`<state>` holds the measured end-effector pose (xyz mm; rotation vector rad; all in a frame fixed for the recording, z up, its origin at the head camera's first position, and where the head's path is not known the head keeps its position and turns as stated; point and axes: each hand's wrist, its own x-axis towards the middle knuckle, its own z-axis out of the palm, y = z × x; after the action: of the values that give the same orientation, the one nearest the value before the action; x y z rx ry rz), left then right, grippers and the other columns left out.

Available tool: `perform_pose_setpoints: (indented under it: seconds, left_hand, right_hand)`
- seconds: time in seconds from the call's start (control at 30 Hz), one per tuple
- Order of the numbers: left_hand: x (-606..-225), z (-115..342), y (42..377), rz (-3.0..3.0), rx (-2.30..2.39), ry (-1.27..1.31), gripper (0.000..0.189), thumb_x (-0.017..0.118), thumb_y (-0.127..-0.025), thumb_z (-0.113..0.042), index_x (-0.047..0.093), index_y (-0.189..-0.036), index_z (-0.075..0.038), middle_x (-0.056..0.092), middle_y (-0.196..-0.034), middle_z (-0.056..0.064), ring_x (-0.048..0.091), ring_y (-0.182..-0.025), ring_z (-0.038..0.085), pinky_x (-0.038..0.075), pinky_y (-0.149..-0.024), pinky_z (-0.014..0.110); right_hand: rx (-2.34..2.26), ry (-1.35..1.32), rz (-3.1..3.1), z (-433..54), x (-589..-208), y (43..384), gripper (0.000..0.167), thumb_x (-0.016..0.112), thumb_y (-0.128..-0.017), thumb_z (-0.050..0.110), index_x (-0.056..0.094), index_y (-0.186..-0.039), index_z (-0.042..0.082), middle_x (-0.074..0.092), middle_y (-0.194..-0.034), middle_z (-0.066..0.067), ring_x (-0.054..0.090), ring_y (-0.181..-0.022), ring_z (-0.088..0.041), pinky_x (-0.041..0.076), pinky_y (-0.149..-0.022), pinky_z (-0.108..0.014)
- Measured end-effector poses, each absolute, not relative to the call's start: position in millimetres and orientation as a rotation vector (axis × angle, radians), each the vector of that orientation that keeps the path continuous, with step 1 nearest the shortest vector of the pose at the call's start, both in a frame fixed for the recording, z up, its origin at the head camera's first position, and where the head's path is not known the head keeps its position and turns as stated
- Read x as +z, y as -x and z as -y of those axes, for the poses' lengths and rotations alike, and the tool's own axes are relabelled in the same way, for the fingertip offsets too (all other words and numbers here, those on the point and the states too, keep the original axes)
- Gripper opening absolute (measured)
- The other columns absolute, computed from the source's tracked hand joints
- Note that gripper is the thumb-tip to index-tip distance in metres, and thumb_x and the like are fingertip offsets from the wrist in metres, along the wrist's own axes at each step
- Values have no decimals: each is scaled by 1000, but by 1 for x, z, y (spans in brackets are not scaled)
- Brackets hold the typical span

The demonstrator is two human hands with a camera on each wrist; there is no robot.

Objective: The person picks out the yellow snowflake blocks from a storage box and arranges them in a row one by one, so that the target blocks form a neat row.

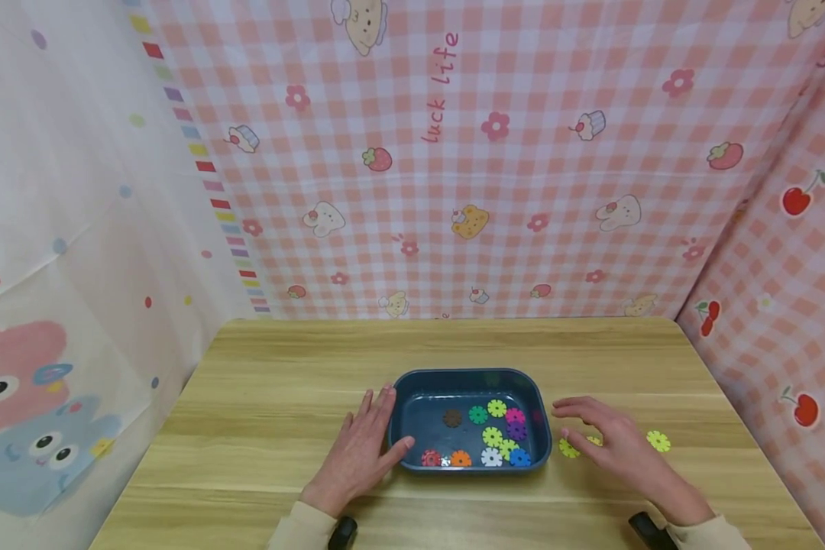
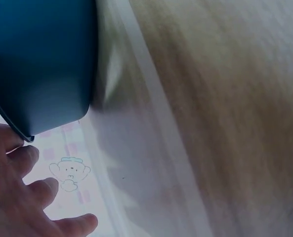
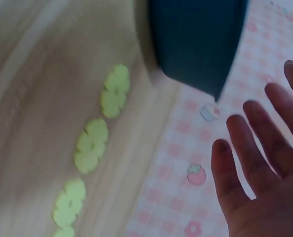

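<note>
A dark blue rectangular tray [image 1: 470,471] stands on the wooden table, with several notched plastic discs inside, among them a brown one [image 1: 451,418], an orange one [image 1: 461,458] and a purple one [image 1: 517,430]. At the tray's left end rests my left hand [image 1: 357,451], fingers extended along the outside and thumb over the near left rim. My right hand [image 1: 612,439] hovers right of the tray, holding nothing, its fingers spread in the right wrist view. Beneath it, yellow notched discs [image 3: 91,145] lie in a row on the table, partly hidden by the hand in the head view.
The table [image 1: 302,359] runs back to a pink checked cloth [image 1: 412,252]. White patterned cloth [image 1: 96,191] hangs at the left and a checked cloth with cherries [image 1: 763,321] at the right. A lone yellow disc [image 1: 658,441] lies beyond the right wrist.
</note>
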<state>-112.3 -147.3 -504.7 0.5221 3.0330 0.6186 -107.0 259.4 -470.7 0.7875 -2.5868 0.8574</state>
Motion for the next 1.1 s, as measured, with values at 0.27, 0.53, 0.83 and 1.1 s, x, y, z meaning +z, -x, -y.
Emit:
perform_pose_setpoints:
  seconds: [0.27, 0.53, 0.83, 1.1]
  left_hand:
    - [-496, 145, 113, -3062, 556, -560, 88, 46, -103, -65, 24, -165, -6, 18, -172, 13, 15, -157, 39, 22, -119, 70]
    - [-476, 130, 118, -3100, 593, -688, 85, 55, -102, -60, 30, -163, -6, 21, -172, 9, 17, -158, 32, 22, -121, 65]
    - [-456, 99, 130, -3023, 653, -1041, 65, 65, -102, -44, 49, -155, -10, 41, -163, 9, 36, -151, 29, 35, -119, 52]
    - [-462, 66, 139, -2754, 865, -1008, 42, 67, -103, -29, 63, -143, -18, 58, -145, -2, 52, -136, 19, 41, -115, 47]
  right_hand:
    - [908, -657, 2836, -245, -482, 108, 45, 74, -98, 25, 65, -137, 4, 55, -149, -20, 52, -135, -45, 45, -103, -68]
    - [919, -604, 2925, -242, -484, 107, 53, 69, -101, 32, 59, -144, 4, 51, -153, -21, 50, -137, -46, 44, -105, -67]
    - [953, -597, 2945, -242, -483, 109, 54, 69, -102, 29, 56, -147, 3, 49, -155, -20, 50, -138, -45, 44, -106, -65]
    - [972, -593, 2960, -241, -482, 107, 54, 67, -102, 32, 56, -148, 4, 49, -155, -20, 50, -138, -45, 44, -106, -65]
